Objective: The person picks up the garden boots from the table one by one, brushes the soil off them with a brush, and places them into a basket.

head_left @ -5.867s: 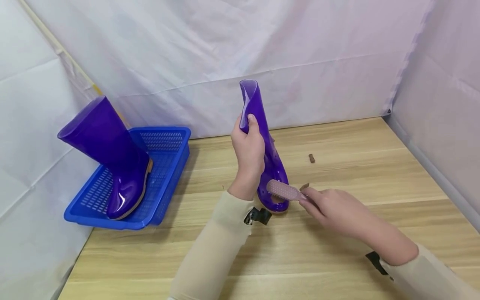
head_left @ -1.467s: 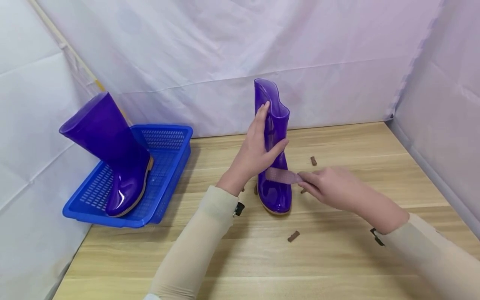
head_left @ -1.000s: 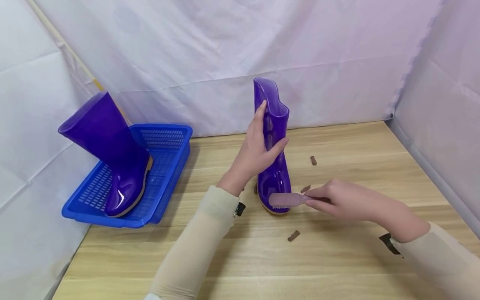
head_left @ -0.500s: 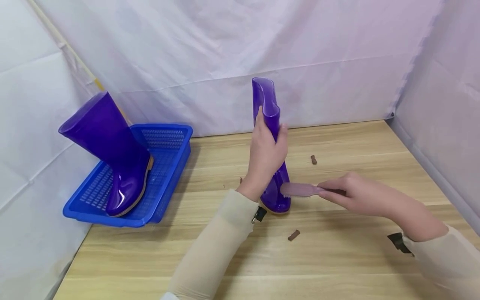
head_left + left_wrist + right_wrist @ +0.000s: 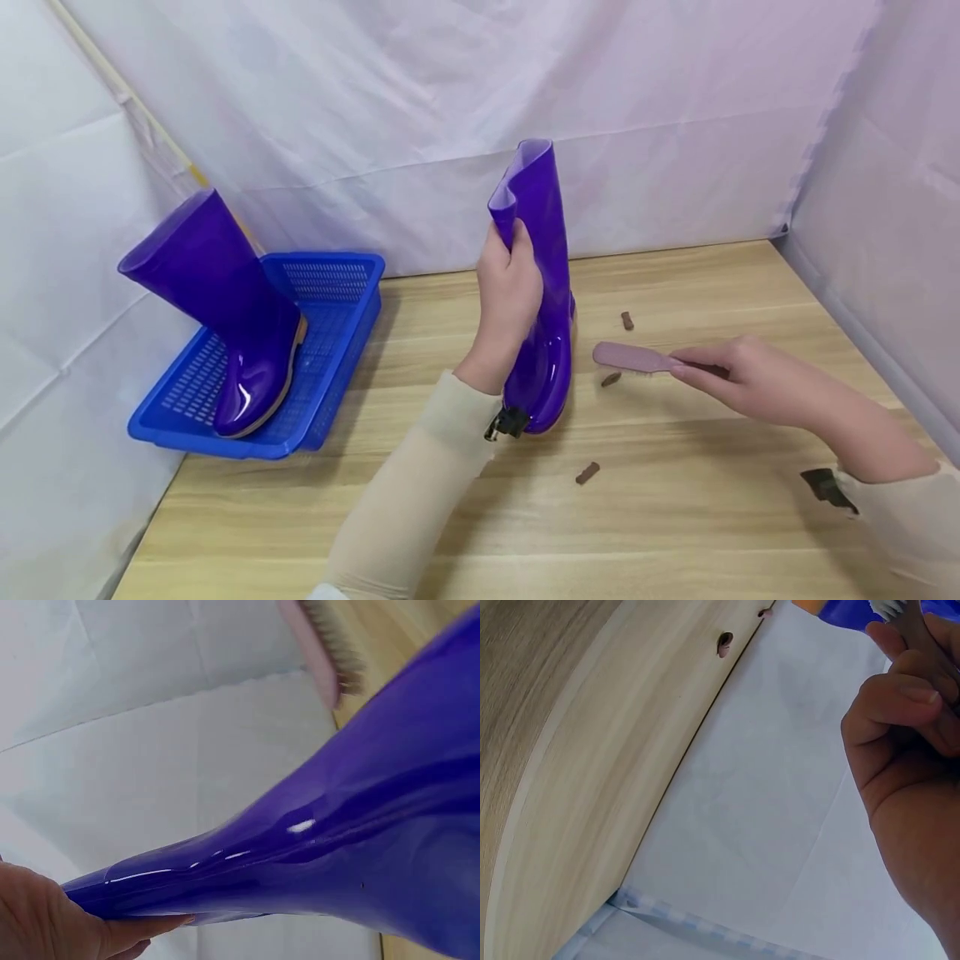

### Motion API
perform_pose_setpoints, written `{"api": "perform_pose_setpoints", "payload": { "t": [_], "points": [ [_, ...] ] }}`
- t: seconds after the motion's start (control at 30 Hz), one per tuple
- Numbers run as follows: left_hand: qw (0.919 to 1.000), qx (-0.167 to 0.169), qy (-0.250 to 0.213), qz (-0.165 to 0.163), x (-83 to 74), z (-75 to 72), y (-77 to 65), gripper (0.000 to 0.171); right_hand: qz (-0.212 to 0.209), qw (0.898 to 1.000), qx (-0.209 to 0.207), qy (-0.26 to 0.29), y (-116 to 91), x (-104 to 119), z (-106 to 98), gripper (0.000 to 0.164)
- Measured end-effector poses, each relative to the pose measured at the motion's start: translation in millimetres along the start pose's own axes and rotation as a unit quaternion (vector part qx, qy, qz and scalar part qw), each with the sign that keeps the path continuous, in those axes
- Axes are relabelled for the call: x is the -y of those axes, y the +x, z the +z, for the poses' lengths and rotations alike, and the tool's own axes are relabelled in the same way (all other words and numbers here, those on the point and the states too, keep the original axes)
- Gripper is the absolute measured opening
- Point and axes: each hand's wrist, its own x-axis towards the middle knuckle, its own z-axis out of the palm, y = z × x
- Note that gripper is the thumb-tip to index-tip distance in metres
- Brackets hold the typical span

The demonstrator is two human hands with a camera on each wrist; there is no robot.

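Note:
A glossy purple rain boot stands near the middle of the table, its toe toward the person. My left hand grips the front of its shaft near the top, squeezing the opening into a fold. In the left wrist view the boot's shaft narrows toward the pinching fingers. To the right, my right hand holds a pinkish brush by its handle, bristles down, apart from the boot. Up close in the right wrist view, the right hand's fingers curl round the handle.
A second purple boot leans in a blue plastic basket at the left. Small brown pieces lie on the wooden table: one in front of the boot, others to its right. White cloth hangs behind.
The brush has moved off the boot's toe to the right. My left hand has changed its grip from the shaft's side to its front, and the boot has turned, toe now pointing slightly left.

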Motion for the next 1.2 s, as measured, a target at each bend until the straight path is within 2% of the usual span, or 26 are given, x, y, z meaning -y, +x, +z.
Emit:
{"api": "perform_pose_setpoints", "payload": {
  "t": [0.1, 0.3, 0.43, 0.53, 0.67, 0.8, 0.97, 1.1, 1.2],
  "points": [
    [0.9993, -0.001, -0.037, 0.006, -10.7, -3.9, 3.6, 0.036, 0.011, 1.000, 0.004, -0.013, 2.5, 0.3, 1.8, 0.019],
    [0.9939, -0.018, -0.109, 0.008, -28.2, -15.7, 13.7, 0.037, -0.009, 1.000, 0.008, -0.026, 9.1, 1.0, 13.1, 0.013],
    [0.9915, -0.025, -0.127, 0.009, -33.5, -22.5, 19.5, 0.033, -0.019, 0.999, 0.020, -0.043, 13.6, 3.9, 26.6, 0.014],
    [0.9914, -0.026, -0.128, 0.013, -34.0, -27.1, 21.5, 0.028, -0.010, 0.998, 0.047, -0.034, 17.0, 8.0, 35.8, 0.019],
    [0.9917, -0.029, -0.125, 0.012, -31.7, -33.3, 22.7, 0.028, 0.007, 0.997, 0.080, -0.019, 18.1, 12.7, 44.8, 0.023],
    [0.9931, -0.019, -0.115, 0.009, -27.0, -39.4, 20.8, 0.039, 0.013, 0.994, 0.098, -0.047, 16.2, 14.6, 51.9, 0.029],
    [0.9951, 0.001, -0.098, 0.012, -14.8, -45.9, 17.9, 0.038, 0.015, 0.992, 0.087, -0.091, 12.7, 17.5, 55.3, 0.035],
    [0.9960, -0.001, -0.089, 0.004, -4.2, -54.0, 14.4, 0.036, 0.004, 0.992, 0.073, -0.101, 17.4, 23.7, 53.5, 0.034],
    [0.9960, -0.002, -0.089, 0.006, 0.4, -61.2, 10.4, 0.034, 0.008, 0.993, 0.077, -0.087, 25.5, 29.9, 50.7, 0.032]
  ]
}}
